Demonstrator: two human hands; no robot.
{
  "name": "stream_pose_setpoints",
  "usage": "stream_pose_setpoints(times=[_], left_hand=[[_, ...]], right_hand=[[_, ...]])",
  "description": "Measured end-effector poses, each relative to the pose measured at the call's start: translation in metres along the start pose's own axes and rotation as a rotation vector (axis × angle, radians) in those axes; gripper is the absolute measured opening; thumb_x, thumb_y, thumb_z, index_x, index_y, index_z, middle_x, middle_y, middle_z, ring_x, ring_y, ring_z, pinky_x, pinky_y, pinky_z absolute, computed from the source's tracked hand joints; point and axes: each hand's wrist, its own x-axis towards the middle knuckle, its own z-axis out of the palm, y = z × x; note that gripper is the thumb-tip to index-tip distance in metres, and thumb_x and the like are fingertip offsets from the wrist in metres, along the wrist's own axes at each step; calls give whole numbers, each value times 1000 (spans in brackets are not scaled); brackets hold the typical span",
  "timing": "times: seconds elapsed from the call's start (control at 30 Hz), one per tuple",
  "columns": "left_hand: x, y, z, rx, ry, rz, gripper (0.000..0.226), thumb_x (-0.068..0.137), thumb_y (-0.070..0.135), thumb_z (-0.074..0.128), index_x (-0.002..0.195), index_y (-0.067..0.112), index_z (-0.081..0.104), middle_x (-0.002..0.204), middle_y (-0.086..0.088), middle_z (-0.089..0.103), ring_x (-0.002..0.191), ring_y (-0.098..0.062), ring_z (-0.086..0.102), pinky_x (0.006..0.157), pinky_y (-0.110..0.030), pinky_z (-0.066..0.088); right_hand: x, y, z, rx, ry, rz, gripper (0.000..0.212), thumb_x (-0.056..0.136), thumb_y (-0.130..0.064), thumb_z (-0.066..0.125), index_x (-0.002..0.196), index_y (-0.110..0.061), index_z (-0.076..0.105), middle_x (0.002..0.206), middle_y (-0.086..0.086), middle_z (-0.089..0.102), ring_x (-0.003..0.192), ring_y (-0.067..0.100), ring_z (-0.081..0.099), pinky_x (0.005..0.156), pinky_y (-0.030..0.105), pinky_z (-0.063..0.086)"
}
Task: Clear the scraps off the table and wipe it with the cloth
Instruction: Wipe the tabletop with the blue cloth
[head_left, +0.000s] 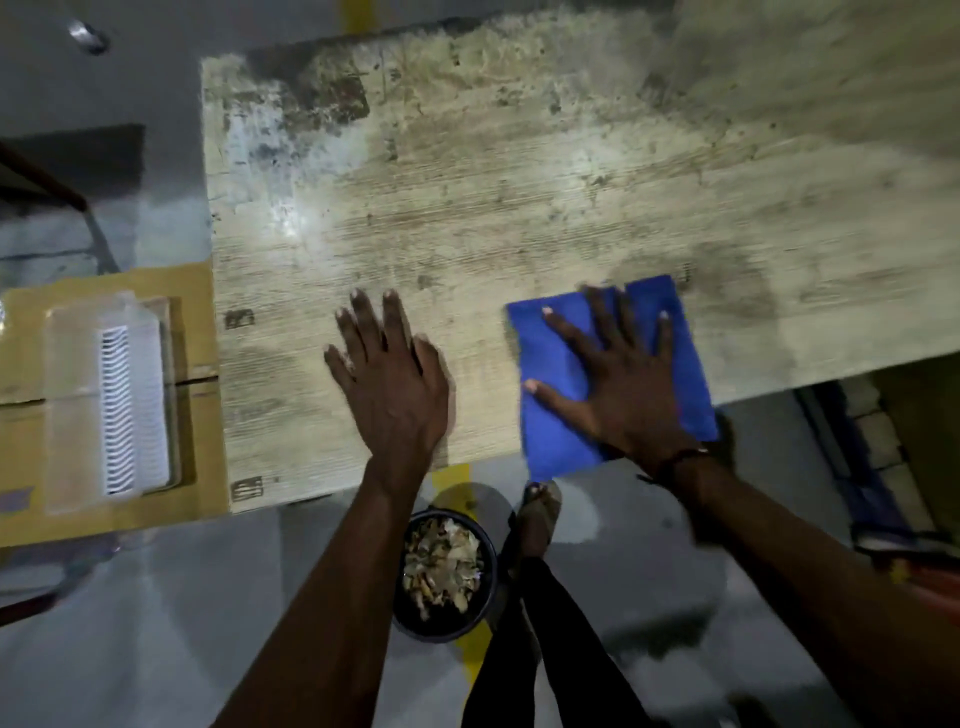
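Two hands are on the desk (519, 171) as I watch from the head view, and I will place everything against the blue cloth (566, 364). My right hand (623, 384) lies flat on top of the cloth, palm down, fingers (561, 325) straight and fanned wide, holding nothing in a curl; they only press the fabric. The cloth spreads out under the palm and past the fingertips on every side, with the thumb reaching toward its left edge and the longest fingers ending short of its far edge. The near corner of the cloth hangs just over the near edge of the desk, under my wrist, where a dark band (680, 457) sits.

My left hand (389, 379) rests on bare wood to the left of the cloth, apart from it and not touching it, fingers straight and close together, palm down.

Below the cloth and slightly left, down on the floor, a dark round bowl (488, 561) holds a heap of pale scraps (441, 561). It stands beside my sandalled foot (540, 514), on a yellow floor stripe (470, 654).

Far left of the cloth, beyond the end of the desk, a cardboard box (197, 467) carries a white slatted plastic tray (130, 405).

The wood around the cloth looks stained and blotched; the picture is somewhat blurred.
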Motion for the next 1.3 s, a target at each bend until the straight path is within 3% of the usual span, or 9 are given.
stream_pose_setpoints(times=[0.2, 0.37, 0.47, 0.63, 0.73, 0.9, 1.0, 1.2, 1.3], left_hand=[[-23, 64, 14, -68, -13, 173, 63, 108, 42, 25, 168, 23, 20, 176, -10, 9, 163, -31, 7, 130, -54, 8], [17, 100, 29, -69, -5, 250, 66, 103, 45, 32, 165, 22, 31, 174, -14, 16, 161, -37, 16, 126, -57, 14], [53, 110, 32, -50, 15, 187, 68, 103, 48, 27, 165, 22, 30, 174, -15, 18, 160, -39, 16, 126, -59, 16], [50, 125, 31, -54, 43, 118, 64, 105, 46, 29, 165, 23, 30, 174, -11, 18, 161, -35, 13, 127, -58, 12], [53, 127, 29, -48, 47, 111, 64, 104, 46, 31, 164, 23, 32, 174, -11, 19, 161, -35, 15, 126, -59, 13], [55, 126, 28, -34, 56, 108, 64, 102, 46, 35, 163, 24, 35, 173, -11, 23, 160, -36, 20, 124, -59, 18], [54, 125, 28, -21, 74, 110, 63, 103, 46, 36, 162, 25, 36, 173, -10, 25, 159, -35, 22, 123, -58, 21], [55, 131, 27, -68, 70, 96, 62, 104, 49, 39, 162, 27, 36, 174, -6, 23, 160, -32, 19, 125, -57, 17], [57, 130, 27, -73, 75, 89, 61, 103, 48, 43, 161, 28, 37, 173, -5, 24, 160, -32, 20, 126, -57, 19]], right_hand=[[56, 78, -17, 65, -2, 357, 89, 83, -96, 24, 161, -53, 17, 175, 3, 12, 161, 33, 9, 121, 74, 4], [44, 35, 3, 5, 47, 99, 85, 87, -92, 32, 161, -50, 26, 175, 1, 16, 162, 30, 10, 123, 69, 8], [13, 73, 0, 34, 40, 50, 85, 86, -92, 37, 160, -52, 23, 175, -4, 12, 162, 26, 8, 124, 67, 9], [25, 173, -25, 10, -1, 376, 86, 85, -93, 28, 161, -54, 16, 175, 0, 13, 161, 30, 11, 121, 73, 9], [43, 167, -25, 43, -1, 488, 87, 86, -93, 28, 161, -52, 12, 175, 6, 11, 161, 35, 8, 120, 76, 7], [40, 66, -5, 50, 13, 89, 88, 85, -91, 35, 161, -48, 26, 175, 5, 13, 162, 33, 5, 123, 70, 1], [46, 70, -4, 104, -9, -85, 86, 86, -91, 40, 160, -49, 28, 175, 0, 13, 162, 28, 4, 122, 70, 4], [103, 198, -23, 62, 12, 316, 86, 85, -92, 36, 160, -53, 22, 175, -1, 11, 161, 32, 9, 122, 72, 5], [108, 202, -24, 125, -7, 406, 87, 86, -92, 34, 161, -53, 16, 176, 1, 5, 161, 34, 3, 121, 74, 3]])
